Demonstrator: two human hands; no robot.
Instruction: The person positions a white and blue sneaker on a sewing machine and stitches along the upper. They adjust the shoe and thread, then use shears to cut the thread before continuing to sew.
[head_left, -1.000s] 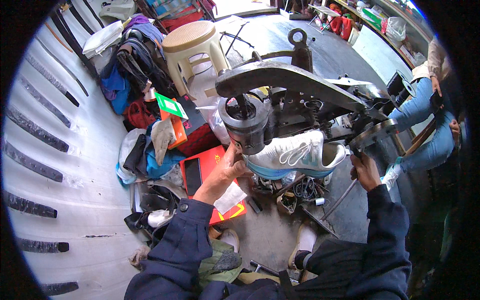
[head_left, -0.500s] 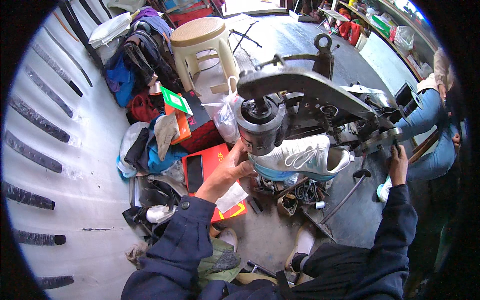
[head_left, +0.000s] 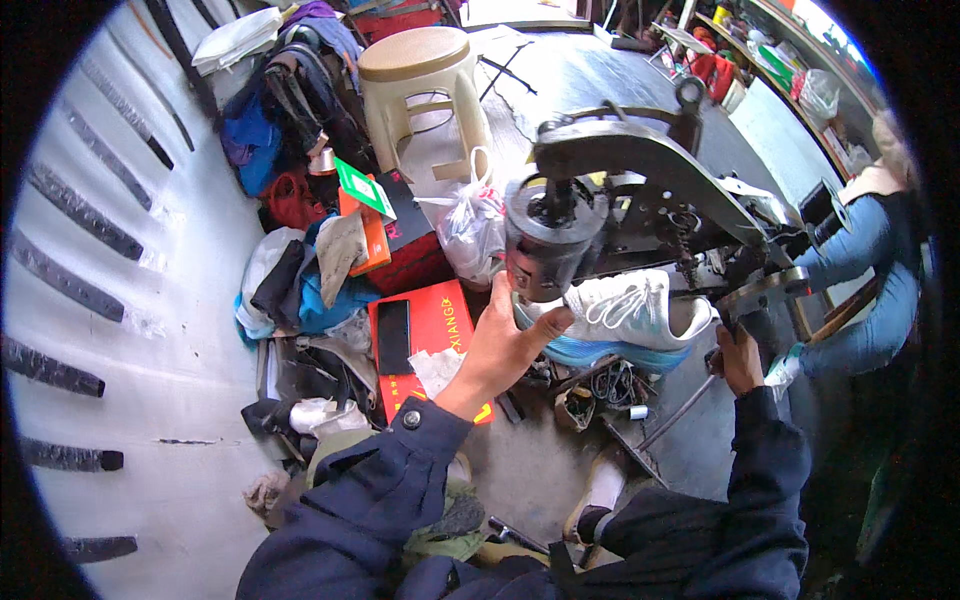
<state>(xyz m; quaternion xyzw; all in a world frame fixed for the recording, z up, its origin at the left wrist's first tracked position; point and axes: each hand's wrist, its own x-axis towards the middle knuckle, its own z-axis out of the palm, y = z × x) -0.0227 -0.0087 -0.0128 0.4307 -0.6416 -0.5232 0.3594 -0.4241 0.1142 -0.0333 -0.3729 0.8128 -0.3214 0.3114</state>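
Left hand (head_left: 505, 350): closed on the toe end of the shoe (head_left: 632, 322), thumb on the near side, other fingers mostly hidden behind it.
Right hand (head_left: 741, 362): curled round a dark handle (head_left: 726, 324) at the shoe's 4 o'clock; the handle is largely covered.
Shoe: white with a blue sole, laced, upright, toe toward 9 o'clock, heel toward 3, right below the machine (head_left: 640, 150).
In the way: the machine's cylinder (head_left: 550, 255) hides part of the toe; whether the two touch, I cannot tell.
Machine: dark metal, at 12 o'clock of the shoe, its wheel (head_left: 768, 290) near 3, a dark spool (head_left: 820, 212) at 2.
Below: cables (head_left: 612, 385) at 6 o'clock, a metal rod (head_left: 682, 412) slanting at 5.
Red box (head_left: 432, 303): at 9 o'clock, with a black phone (head_left: 394, 338) and pale paper (head_left: 432, 368) on it.
Farther: plastic bag (head_left: 470, 232) at 10, stool (head_left: 420, 58) at 11, another person's jeans (head_left: 858, 285) at 3.
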